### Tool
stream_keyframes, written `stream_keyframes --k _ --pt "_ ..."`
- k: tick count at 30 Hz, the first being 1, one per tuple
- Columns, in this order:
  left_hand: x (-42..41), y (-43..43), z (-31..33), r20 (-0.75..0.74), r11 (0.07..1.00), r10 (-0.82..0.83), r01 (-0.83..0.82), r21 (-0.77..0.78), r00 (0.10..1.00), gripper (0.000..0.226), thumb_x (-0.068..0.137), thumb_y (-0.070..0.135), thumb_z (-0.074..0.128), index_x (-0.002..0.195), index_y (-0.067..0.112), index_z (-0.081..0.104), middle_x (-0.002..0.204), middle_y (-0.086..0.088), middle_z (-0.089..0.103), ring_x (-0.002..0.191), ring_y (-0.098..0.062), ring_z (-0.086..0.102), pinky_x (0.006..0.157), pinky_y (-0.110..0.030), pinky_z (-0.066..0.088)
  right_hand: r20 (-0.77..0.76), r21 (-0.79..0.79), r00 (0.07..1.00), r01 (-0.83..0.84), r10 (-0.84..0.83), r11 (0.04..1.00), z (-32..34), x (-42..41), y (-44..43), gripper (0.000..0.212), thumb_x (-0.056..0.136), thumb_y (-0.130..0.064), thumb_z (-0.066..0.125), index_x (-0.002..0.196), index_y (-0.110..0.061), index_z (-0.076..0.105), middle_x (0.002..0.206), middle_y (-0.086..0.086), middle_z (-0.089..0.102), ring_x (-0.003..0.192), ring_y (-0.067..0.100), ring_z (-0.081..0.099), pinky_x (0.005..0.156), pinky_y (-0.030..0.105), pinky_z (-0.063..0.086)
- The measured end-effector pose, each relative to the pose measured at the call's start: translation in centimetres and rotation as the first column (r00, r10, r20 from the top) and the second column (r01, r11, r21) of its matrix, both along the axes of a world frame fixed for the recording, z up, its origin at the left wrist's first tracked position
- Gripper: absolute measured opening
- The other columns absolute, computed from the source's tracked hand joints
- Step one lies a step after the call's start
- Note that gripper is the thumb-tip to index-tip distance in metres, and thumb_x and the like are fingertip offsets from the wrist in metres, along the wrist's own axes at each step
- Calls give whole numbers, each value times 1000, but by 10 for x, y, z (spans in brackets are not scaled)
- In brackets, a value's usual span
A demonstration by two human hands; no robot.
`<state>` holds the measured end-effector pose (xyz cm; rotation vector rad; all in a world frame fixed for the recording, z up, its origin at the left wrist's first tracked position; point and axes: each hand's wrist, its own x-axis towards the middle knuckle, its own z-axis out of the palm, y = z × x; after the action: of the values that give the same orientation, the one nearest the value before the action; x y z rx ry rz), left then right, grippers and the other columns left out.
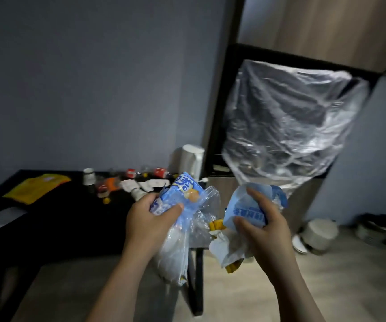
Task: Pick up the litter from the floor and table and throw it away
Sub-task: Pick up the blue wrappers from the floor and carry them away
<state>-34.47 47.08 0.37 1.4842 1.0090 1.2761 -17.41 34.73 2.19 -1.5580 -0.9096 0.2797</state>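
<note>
One clear plastic sheet [292, 126]: it drapes over the black frame [257, 52] up to your right, well apart from both hands. I cannot tell if it lines a bin, and no bin shows, so you may end up hunting for one with your arms full.
Table [59, 228]: it carries a yellow packet [38, 187], a paper cup [88, 176] and small red and white bits along the far side. With both hands loaded you cannot take these now, and stretching for them would likely cost you what you already hold.
Clear bag [175, 252]: it trails slack below your left fist, just beside the table leg [196, 282]. It could catch there or slide free as you turn.
Left wrapper [178, 191]: blue and white, it stands up out of your grip over the table's corner. Only its lower part is pinned.
Right wrapper [250, 205]: blue and white, crumpled, held above the floor.
Left hand [150, 219]: your fingers are curled round the left wrapper and the bag's neck, with the thumb pressed on top.
Right hand [266, 228]: it is wrapped firmly round the right wrapper's middle.
White paper [224, 249]: it hangs loose under your right fist.
Yellow scraps [232, 267]: they dangle lowest, barely caught, and are likeliest to drop back on the floor.
</note>
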Motion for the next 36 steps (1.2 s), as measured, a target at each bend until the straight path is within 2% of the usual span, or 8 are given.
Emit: stream_keyframes --k 3,7,11,15,19,23,28,36 --pt "71 -26 2 5 996 -90 90 10 996 28 57 34 73 74 12 67 69 -3 71 65 -19 65 60 -34 52 -30 31 996 86 -85 996 3 59 -40 60 75 -1 70 122 -37 59 108 -12 65 89 9 67 84 43 57" --pt "162 -64 6 20 979 -204 204 18 979 29 57 31 75 73 9 66 68 -6 70 59 -15 60 55 -30 49 -35 73 978 208 -206 975 7 139 -94 61 75 -3 70 121 -41 57 106 -23 60 87 -5 63 80 33 57" --pt "246 -99 10 52 956 -293 291 29 955 21 62 22 81 72 12 66 68 -3 70 57 -12 60 55 -28 48 -32 93 953 304 -302 948 8 209 -141 61 74 -5 70 126 -34 57 103 -25 59 84 -8 62 68 21 55" --pt "318 -129 9 76 911 -412 412 25 908 26 54 29 73 72 11 65 63 -1 68 54 -8 58 51 -22 47 -63 122 913 408 -403 905 3 264 -182 61 74 -2 70 126 -31 59 111 -18 60 85 -7 63 61 13 54" --pt "381 -147 5 75 855 -519 518 26 852 21 56 26 74 74 17 68 67 2 72 57 -6 64 50 -20 50 -101 107 869 494 -485 863 -8 308 -213 61 76 -4 71 128 -31 57 118 -15 59 96 3 63 73 24 58" --pt "444 -152 -5 41 803 -595 596 3 802 27 56 28 75 79 15 69 72 1 73 64 -11 67 61 -32 54 -102 84 816 576 -569 813 -18 352 -228 61 76 -5 70 127 -34 57 111 -21 59 93 -1 63 67 20 57" --pt "527 -135 -21 46 740 -668 670 -55 742 32 55 29 76 83 16 70 77 -2 74 75 -24 71 71 -43 57 -117 48 758 649 -641 759 -26 417 -222 62 76 -5 70 129 -32 55 107 -21 58 88 4 66 64 24 59" --pt "666 -73 -15 1 675 -737 737 -23 676 29 51 38 77 75 24 67 68 0 71 58 -12 64 57 -33 51 -126 13 684 725 -718 688 -25 530 -173 59 78 -3 69 126 -34 57 94 -30 62 85 -7 64 60 22 57"
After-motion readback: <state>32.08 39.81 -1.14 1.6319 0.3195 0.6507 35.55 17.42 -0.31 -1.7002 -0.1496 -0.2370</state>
